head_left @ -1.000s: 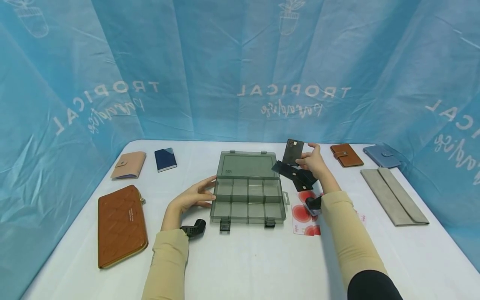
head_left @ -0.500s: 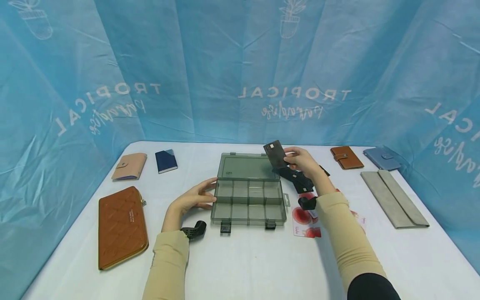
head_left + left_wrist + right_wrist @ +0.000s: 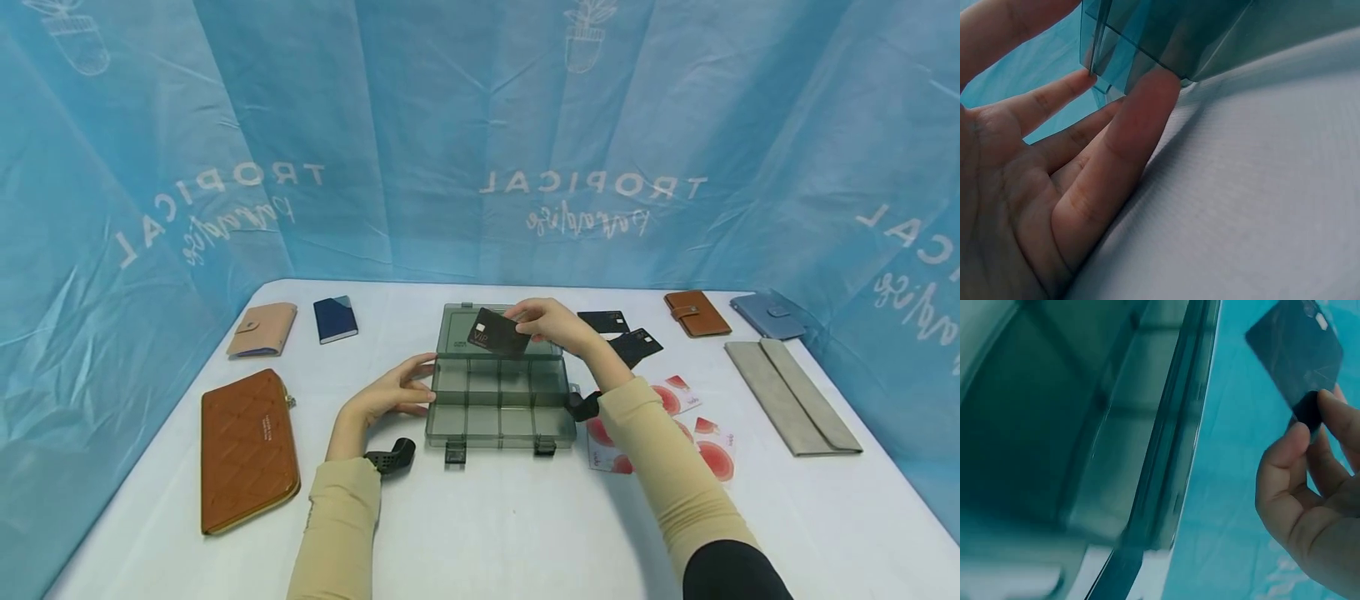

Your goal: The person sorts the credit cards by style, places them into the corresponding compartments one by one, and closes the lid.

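My right hand (image 3: 551, 323) pinches a black card (image 3: 497, 333) marked VIP, held over the raised-open lid area of a clear grey-green divided box (image 3: 483, 417). In the right wrist view the thumb and fingertips grip one corner of the card (image 3: 1297, 350). My left hand (image 3: 386, 392) rests its extended fingertips against the box's left side, as the left wrist view also shows at the box wall (image 3: 1147, 47). The box's compartments look bare. Two black cards (image 3: 636, 347) lie on the table right of the box, partly behind the right hand and forearm.
Several red-patterned white cards (image 3: 717, 458) lie under and beside the right forearm. At right are a brown wallet (image 3: 696, 314), a blue wallet (image 3: 767, 316) and a grey pouch (image 3: 793, 398). At left are a pink wallet (image 3: 262, 330), a navy booklet (image 3: 335, 319) and a brown zip purse (image 3: 250, 454).
My right hand has carried the black card leftward from the pile to over the box lid, turning it. More of the cards on the table show. The left hand has stayed at the box.
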`<state>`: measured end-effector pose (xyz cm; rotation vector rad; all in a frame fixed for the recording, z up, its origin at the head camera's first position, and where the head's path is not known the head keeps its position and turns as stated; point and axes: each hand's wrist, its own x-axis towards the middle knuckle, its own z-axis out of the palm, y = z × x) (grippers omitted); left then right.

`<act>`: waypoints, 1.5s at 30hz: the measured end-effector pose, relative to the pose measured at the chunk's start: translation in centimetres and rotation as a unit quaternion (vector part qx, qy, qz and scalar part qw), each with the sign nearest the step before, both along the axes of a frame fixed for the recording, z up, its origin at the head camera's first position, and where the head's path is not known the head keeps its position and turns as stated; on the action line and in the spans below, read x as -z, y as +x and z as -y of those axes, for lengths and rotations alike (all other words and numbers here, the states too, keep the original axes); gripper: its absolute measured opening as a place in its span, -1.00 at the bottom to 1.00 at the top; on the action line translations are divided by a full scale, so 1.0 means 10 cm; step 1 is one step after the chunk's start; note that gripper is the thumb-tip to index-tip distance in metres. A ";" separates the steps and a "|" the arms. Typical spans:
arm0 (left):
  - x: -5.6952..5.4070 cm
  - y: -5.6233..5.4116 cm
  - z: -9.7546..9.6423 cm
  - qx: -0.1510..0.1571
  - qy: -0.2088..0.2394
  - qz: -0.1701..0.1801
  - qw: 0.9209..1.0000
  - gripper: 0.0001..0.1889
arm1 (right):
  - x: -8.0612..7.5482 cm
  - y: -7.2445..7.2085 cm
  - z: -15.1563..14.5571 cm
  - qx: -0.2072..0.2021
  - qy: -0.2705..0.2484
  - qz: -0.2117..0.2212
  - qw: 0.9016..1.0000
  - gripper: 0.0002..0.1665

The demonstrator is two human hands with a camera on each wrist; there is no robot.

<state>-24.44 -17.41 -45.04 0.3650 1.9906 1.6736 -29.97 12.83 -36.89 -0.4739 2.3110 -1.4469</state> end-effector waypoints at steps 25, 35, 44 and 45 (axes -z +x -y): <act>0.02 0.01 -0.01 0.001 0.011 -0.003 1.000 -0.14 | 0.06 0.35 0.74 -0.147 0.380 -0.214 0.888 -0.72; 0.03 0.01 0.02 -0.002 0.000 -0.007 1.000 -0.16 | 0.24 0.27 0.76 -0.210 0.441 -0.181 0.854 -0.58; 0.05 -0.02 0.01 0.003 0.003 -0.010 1.000 -0.16 | -0.04 0.22 0.33 -0.152 0.238 -0.187 0.941 -0.59; 0.05 -0.02 0.01 0.003 0.002 -0.010 1.000 -0.16 | -0.04 0.19 0.25 -0.122 0.215 -0.200 0.948 -0.61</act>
